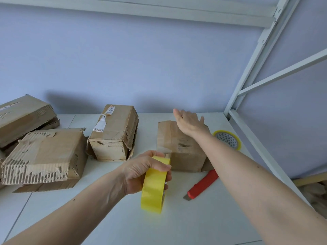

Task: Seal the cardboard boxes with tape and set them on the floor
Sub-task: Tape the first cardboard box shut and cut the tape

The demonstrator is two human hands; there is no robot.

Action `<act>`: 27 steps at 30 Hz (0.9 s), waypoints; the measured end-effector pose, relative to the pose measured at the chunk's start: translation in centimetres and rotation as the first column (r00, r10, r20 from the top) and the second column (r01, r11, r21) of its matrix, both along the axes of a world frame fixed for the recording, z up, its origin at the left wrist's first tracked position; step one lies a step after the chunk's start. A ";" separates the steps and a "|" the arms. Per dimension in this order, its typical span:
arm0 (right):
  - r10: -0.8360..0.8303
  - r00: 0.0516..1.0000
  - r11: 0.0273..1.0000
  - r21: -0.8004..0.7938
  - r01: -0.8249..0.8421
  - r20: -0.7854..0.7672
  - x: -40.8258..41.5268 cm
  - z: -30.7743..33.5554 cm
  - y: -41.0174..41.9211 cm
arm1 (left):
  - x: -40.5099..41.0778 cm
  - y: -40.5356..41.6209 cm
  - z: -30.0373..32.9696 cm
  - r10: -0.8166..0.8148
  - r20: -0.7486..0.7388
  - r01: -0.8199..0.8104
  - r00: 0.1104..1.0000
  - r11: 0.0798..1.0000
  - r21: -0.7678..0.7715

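A small cardboard box point(178, 149) stands on the white table point(177, 223), right of centre. My right hand point(188, 122) is stretched flat over its far top edge, fingers straight. My left hand point(141, 172) grips a yellow tape roll point(154, 188) held upright just in front of the box's near left corner. A strip of tape seems to run from the roll onto the box. A red utility knife point(201, 185) lies on the table by the box's near right side.
A second tape roll point(227, 139) lies flat behind my right forearm. Torn cardboard boxes sit to the left: one point(113, 133) mid table, one point(44, 156) nearer, one point(23, 117) at the back. A white metal frame point(247, 80) rises on the right.
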State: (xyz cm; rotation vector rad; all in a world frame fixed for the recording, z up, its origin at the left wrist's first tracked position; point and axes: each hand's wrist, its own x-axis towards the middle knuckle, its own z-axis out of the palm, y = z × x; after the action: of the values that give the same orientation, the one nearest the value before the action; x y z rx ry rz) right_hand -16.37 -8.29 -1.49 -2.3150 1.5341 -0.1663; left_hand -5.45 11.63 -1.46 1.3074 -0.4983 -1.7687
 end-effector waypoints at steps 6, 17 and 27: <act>0.123 0.964 0.987 -0.069 -0.143 -0.235 -0.7 -1.7 0.6 | -0.5 0.3 0.2 -0.002 -0.001 0.002 1.000 1.000 -0.022; 0.264 0.953 0.900 0.317 -0.299 0.149 -2.6 5.3 6.5 | -2.1 0.7 2.6 -0.002 -0.005 0.001 1.000 0.994 -0.105; 0.252 0.947 0.951 -0.230 -0.205 0.197 -3.7 2.6 7.5 | -3.9 0.8 3.4 0.045 0.029 -0.039 0.999 0.986 -0.161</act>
State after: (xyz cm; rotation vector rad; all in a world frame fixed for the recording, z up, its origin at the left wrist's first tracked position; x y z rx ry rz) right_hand -20.12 -0.81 1.13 -2.5117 1.1744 -0.5304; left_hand -9.38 12.40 1.97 1.2263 -0.6143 -1.6394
